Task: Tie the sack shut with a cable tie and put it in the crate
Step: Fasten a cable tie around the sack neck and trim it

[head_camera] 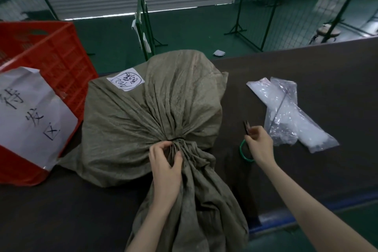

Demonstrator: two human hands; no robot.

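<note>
Two bare hands work at a dark table [306, 80]. The left hand [165, 161] grips the gathered neck of a bulky olive-grey woven sack [155, 104], its fingers [161, 146] curled and pressed into the bunched cloth with the thumb on the other side of the neck. Just beyond those fingertips a thin black cable tie [177, 139] rings the neck. The loose mouth of the sack trails back under the left wrist. The right hand [259, 145] is closed on a small pair of green-handled snips [246, 141]; the metal blades stick out past the fingers and the green loop hangs below the palm. Beyond the right hand lie clear plastic bags of white cable ties [294, 112]. Past the left hand, beside the sack, stands a red slatted plastic crate [51, 55] bearing a white paper sign [30, 112].
</note>
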